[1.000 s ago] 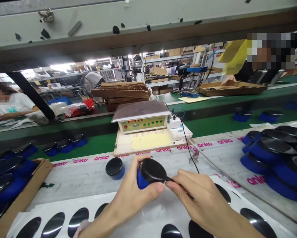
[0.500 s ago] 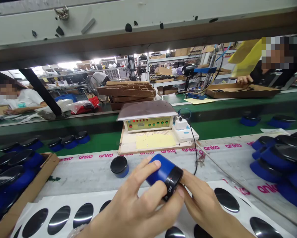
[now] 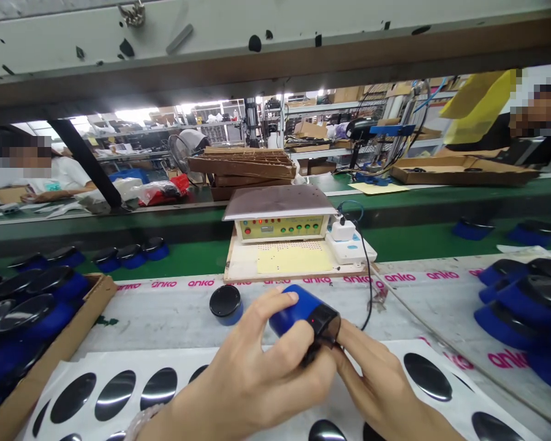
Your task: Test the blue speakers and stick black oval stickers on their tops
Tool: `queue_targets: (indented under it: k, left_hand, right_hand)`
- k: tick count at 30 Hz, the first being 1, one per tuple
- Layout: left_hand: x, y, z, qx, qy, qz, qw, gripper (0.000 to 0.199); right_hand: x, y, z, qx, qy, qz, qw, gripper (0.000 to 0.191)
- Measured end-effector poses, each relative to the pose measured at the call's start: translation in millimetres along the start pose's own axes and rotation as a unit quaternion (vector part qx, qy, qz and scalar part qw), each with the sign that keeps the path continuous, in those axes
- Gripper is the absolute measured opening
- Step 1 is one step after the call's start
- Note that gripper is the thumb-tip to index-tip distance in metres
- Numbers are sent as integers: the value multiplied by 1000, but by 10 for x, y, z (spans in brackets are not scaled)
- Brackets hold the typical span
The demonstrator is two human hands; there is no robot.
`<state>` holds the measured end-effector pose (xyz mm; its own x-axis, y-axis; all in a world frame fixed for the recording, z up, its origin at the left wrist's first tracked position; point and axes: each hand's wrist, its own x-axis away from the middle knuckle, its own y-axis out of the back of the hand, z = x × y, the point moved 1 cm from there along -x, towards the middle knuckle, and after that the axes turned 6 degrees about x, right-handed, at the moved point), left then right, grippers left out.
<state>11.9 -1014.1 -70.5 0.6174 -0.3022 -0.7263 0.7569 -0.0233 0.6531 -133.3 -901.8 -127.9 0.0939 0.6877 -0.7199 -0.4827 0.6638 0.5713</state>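
A blue cylindrical device [image 3: 296, 309] with a black end is held tilted above the bench. My left hand [image 3: 261, 361] is closed around its blue body, the thumb or a finger lying on top. My right hand [image 3: 376, 373] has its fingers closed at the black end, on the far right side of the device. A small red mark shows on that black part; its underside is hidden by my fingers. Beneath both hands lies a white sheet [image 3: 95, 358] bearing glossy black discs [image 3: 159, 388]. A similar blue and black unit [image 3: 226, 305] stands upright just beyond my left hand.
A control box [image 3: 279, 226] with buttons sits on a board ahead, beside a white plug and power strip [image 3: 352, 245]. Blue units fill a cardboard box [image 3: 95, 300] at left and pile up [image 3: 528, 306] at right. More ride the green belt [image 3: 192, 257]. Co-workers sit beyond.
The black end has turned in my fingers: its OFF lettering showed before and is now out of sight. Both hands keep hold of the device. The whole view has shifted slightly.
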Motion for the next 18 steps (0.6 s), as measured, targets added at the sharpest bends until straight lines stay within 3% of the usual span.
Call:
queue_targets:
  k: [2,5,7,10,14,16,18]
  left_hand:
    - [18,7,27,36,61,26,997,33]
    - [58,-45,75,57,154,156,974,65]
    - [115,-146,133,48,186,217,957,66]
    - [293,-351,298,8,244,204,948,53]
    - [579,-549,557,-1,244,182,952,44]
    - [536,-616,634,16,206,155,966,41]
    - [251,-719,611,63,188,119,973,47]
  right_hand:
    - [2,13,-18,2,0,23,1000,13]
    - [13,24,-55,51,48,90,993,21]
    - [14,41,-105,126,81,120,981,27]
    - [-4,103,-233,269,36,141,952,27]
    - [-6,173,-344,329,-35,264,906,22]
    - [12,175,-325,307,-24,305,901,19]
    - [33,155,-298,297,-30,329,896,14]
